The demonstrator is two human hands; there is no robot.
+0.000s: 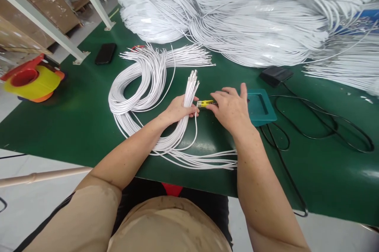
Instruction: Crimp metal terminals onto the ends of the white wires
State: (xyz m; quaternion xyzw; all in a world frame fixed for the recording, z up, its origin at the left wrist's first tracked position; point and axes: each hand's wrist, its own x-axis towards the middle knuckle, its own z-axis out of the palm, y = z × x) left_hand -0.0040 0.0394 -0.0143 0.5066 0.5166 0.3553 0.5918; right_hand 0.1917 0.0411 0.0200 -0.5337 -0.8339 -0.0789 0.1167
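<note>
My left hand (177, 109) is closed round a bundle of white cables (189, 94), whose ends stick up past the fingers. One cable end, between the left thumb and fingers, meets a small yellow clip-like tool (204, 103). The thumb and fingertips of my right hand (232, 108) hold the tool's other end, partly hidden, with one finger raised. The held bundle curves down into a coil of white cables (118, 102) on the green table (89, 133).
Large heaps of white cables (254, 27) cover the back. A teal tray (261, 106), a black device (276, 75) and its looping cord are right of my right hand. A black phone (106, 53) and a yellow tape roll (32, 82) sit at the left.
</note>
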